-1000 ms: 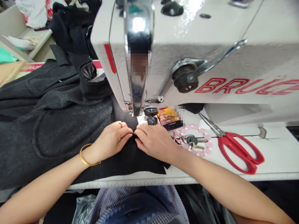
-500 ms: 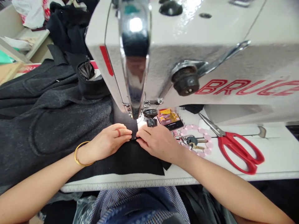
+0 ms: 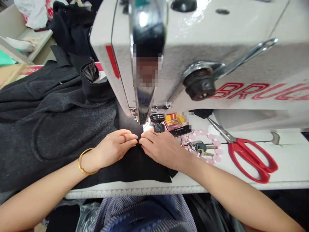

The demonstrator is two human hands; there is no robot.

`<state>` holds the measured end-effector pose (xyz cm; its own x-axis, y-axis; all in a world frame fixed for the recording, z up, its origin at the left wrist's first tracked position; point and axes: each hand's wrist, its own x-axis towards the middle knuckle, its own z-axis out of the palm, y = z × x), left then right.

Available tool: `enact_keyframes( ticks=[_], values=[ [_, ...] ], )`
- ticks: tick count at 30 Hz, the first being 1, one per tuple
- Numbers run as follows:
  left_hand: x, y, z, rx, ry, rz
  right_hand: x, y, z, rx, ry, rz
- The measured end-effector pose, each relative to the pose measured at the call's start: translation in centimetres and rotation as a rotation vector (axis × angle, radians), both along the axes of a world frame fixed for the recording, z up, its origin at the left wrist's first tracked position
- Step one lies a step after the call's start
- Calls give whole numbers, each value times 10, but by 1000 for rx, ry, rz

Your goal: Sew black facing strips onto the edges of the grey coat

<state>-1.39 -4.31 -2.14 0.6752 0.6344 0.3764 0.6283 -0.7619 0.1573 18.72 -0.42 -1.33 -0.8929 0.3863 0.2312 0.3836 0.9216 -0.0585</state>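
Observation:
A dark grey and black garment spreads over the left of the sewing table, its front part lying below the head of a white sewing machine. My left hand, with a gold bangle at the wrist, pinches the black fabric just in front of the presser foot. Close beside it, fingertips almost meeting, my right hand has its fingers closed on the same fabric. The machine's needle area is partly hidden behind the metal cover and my right hand.
Red-handled scissors lie on the table at the right. Keys on a pink beaded ring and a lit phone rest near my right forearm. A ruler strip runs along the front edge. Dark cloth is piled at the back left.
The view has shifted slightly, so the machine appears a little further right. My two hands have drawn marginally closer together, still on the fabric.

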Motion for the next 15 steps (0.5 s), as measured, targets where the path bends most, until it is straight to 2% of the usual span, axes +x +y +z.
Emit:
enact_keyframes(
  ticks=[7, 15],
  values=[
    [0, 0, 3, 109, -14, -100, 2, -3, -1, 103, 38, 35],
    [-1, 0, 3, 96, -33, -126, 4, -6, 1, 87, 0, 66]
  ],
)
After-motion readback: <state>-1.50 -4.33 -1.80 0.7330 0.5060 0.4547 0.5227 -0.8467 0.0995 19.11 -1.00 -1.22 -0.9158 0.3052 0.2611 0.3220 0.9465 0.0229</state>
